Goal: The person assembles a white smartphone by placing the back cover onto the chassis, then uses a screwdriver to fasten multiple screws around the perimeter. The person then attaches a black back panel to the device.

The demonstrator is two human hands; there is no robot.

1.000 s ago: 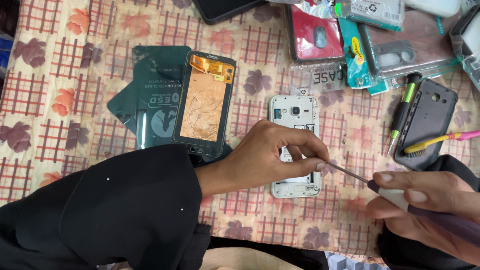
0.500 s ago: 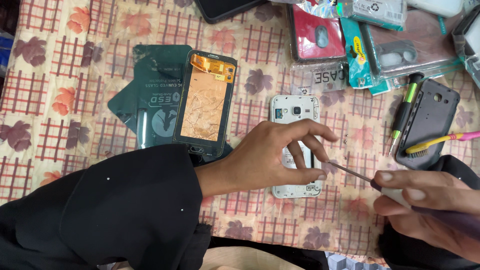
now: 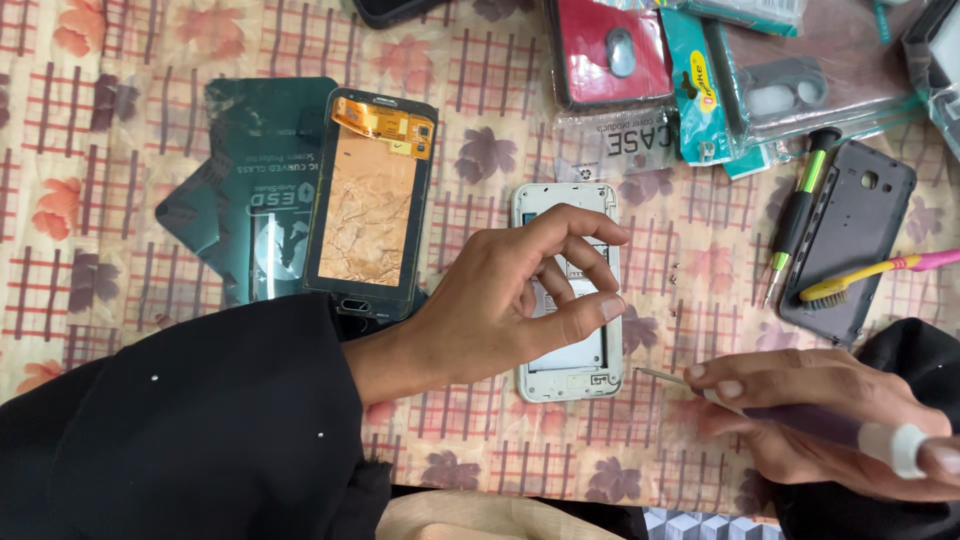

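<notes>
A white phone body (image 3: 562, 197) with its back off lies on the flowered cloth at the centre. My left hand (image 3: 495, 305) hovers over it, fingers loosely curled, thumb near the phone's right edge, nothing visible in it. My right hand (image 3: 810, 415) at the lower right grips a purple-handled screwdriver (image 3: 800, 418). Its thin tip points left, just off the phone's lower right corner.
A phone screen assembly with a copper-coloured back (image 3: 370, 215) lies on a green bag (image 3: 250, 160) at the left. A dark back cover (image 3: 850, 225), a green-black screwdriver (image 3: 797, 210) and a yellow brush (image 3: 865, 275) lie at the right. Packaged cases (image 3: 610, 50) line the far edge.
My left hand's fingers have lifted off the white phone body and curled up. My right hand with the screwdriver has drawn back slightly to the right.
</notes>
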